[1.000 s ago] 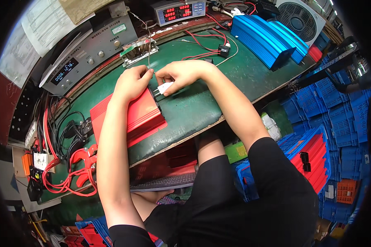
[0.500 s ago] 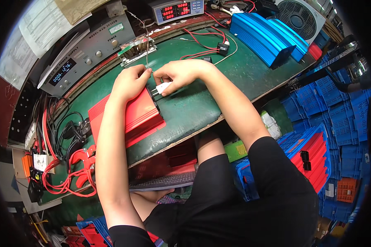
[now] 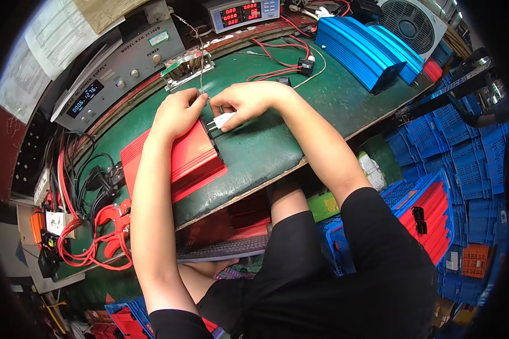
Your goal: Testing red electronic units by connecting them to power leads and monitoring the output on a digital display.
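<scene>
A red ribbed metal box (image 3: 193,161), like a power inverter, lies on the green bench mat at the left. My left hand (image 3: 178,114) is wrapped over its far right corner, thumb beside the fingers; the fingertips are hidden behind it. Between the thumb and fingers of my right hand (image 3: 247,103) is a white two-pin plug (image 3: 224,120). Its pins point left at the box's right end face; whether they touch that face I cannot tell. A thin grey cable (image 3: 202,68) rises from beside my left thumb toward the back of the bench.
A grey DC power supply (image 3: 119,73) and a meter with red digits (image 3: 244,16) line the back. Blue ribbed cases (image 3: 359,51) lie at the far right. Red clamps with cables (image 3: 116,226) crowd the left. Blue crates (image 3: 430,135) are stacked at right beyond the bench edge.
</scene>
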A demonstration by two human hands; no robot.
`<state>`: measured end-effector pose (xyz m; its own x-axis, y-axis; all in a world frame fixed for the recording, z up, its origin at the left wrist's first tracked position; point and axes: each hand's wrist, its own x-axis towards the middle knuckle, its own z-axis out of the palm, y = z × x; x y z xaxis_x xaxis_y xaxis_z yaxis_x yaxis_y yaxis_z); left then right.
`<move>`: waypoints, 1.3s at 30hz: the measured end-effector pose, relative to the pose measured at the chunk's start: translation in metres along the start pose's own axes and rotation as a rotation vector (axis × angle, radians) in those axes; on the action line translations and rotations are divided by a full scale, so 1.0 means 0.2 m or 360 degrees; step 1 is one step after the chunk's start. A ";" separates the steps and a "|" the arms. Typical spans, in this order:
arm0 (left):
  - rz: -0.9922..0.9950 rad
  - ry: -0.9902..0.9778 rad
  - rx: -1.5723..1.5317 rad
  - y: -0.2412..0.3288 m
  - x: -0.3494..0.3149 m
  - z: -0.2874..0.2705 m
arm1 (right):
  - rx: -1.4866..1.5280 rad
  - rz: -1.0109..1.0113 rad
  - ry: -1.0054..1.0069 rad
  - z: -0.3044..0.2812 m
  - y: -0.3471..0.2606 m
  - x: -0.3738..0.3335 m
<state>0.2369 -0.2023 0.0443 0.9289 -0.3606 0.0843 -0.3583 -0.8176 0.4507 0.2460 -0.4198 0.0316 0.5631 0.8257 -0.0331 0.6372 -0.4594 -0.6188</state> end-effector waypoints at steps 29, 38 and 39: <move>0.0036 -0.0030 0.0002 -0.01 0.00 0.00 | -0.0085 0.0001 0.0015 0.01 -0.02 0.00; 0.0024 -0.0026 0.0008 0.00 0.00 -0.01 | -0.0090 0.0017 0.0004 0.01 -0.03 0.00; 0.0028 -0.0025 0.0004 0.00 0.00 -0.01 | -0.0092 0.0017 0.0006 0.01 -0.03 0.00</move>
<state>0.2368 -0.2017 0.0452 0.9207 -0.3822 0.0782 -0.3751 -0.8120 0.4472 0.2409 -0.4172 0.0343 0.5720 0.8194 -0.0367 0.6602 -0.4865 -0.5722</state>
